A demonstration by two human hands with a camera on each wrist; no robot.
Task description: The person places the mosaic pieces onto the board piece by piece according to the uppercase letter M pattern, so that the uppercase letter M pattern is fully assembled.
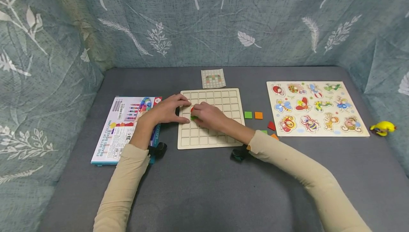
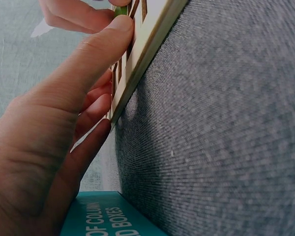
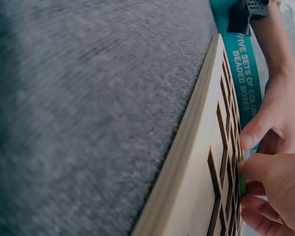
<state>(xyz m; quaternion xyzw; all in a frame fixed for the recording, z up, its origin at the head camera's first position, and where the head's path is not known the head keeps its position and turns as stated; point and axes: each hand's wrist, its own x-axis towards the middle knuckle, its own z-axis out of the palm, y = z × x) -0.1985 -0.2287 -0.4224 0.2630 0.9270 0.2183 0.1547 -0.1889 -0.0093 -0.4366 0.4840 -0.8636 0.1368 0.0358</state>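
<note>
The wooden grid board [image 1: 209,142] lies flat on the table, with rows of square recesses. My right hand [image 1: 211,116] is over its left part, thumb and fingers pinching a green square tile [image 3: 243,186] at the board's surface. A red tile [image 1: 192,109] shows just beyond those fingertips, partly covered. My left hand [image 1: 167,109] rests at the board's left edge, its thumb and fingers extended and spread around that edge. In the left wrist view, the left thumb [image 2: 105,44] touches the board near the green tile.
Right of the board lie loose tiles: green [image 1: 248,115], orange [image 1: 258,115] and red [image 1: 271,125]. A pattern card [image 1: 213,78] sits behind it. The beaded-boxes package [image 1: 108,143] is left, under my left wrist. Farther right are an insect puzzle [image 1: 319,118] and a yellow toy [image 1: 384,127].
</note>
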